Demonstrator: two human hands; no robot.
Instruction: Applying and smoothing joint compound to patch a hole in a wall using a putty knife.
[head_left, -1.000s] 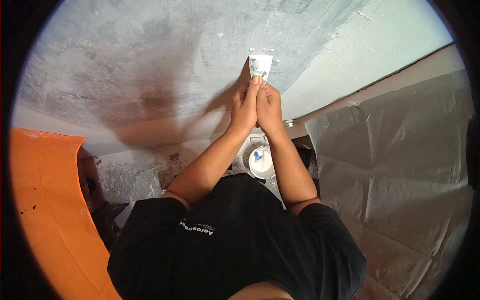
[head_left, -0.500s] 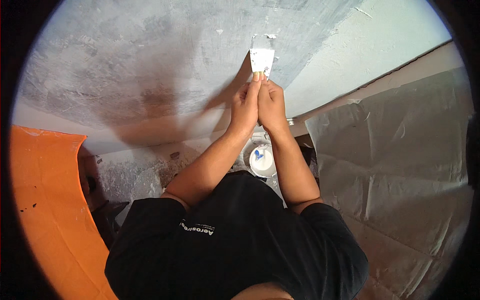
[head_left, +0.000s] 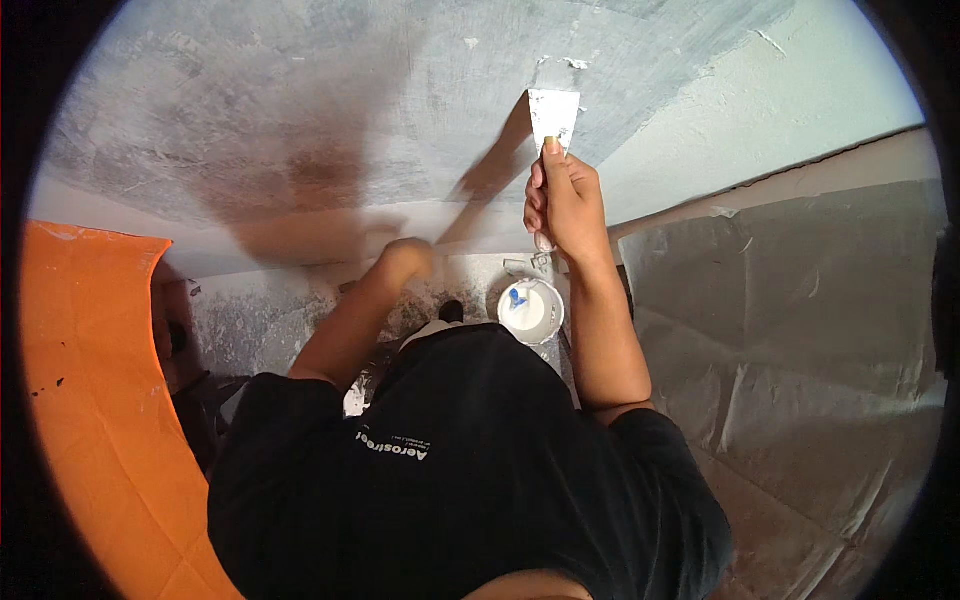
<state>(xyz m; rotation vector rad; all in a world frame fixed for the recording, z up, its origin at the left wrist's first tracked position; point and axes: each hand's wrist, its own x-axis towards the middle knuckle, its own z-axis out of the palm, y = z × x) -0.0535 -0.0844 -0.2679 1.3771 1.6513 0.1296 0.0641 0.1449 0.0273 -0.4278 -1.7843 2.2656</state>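
Observation:
My right hand (head_left: 570, 205) is closed round the handle of a putty knife (head_left: 553, 112), its thumb pressed against the base of the blade. The wide blade is smeared white, and its far edge lies at the grey wall (head_left: 470, 120), just below a small patch of white filler (head_left: 574, 64). Lower and to the left, my left hand (head_left: 408, 258) is apart from the knife, blurred by motion, so its fingers do not show clearly. Below my right hand stands a white bucket (head_left: 546, 318) of white paste with a small blue thing inside.
An orange sheet (head_left: 90, 350) hangs at the left. On the right a large creased grey-brown sheet (head_left: 800, 340) spreads beside a pale wall strip (head_left: 760, 110) with a dark gap along its edge. The floor (head_left: 245, 325) is spattered white.
My left hand has let go of the putty knife and dropped down to the left. My right hand, still gripping the knife, has shifted slightly right in the view.

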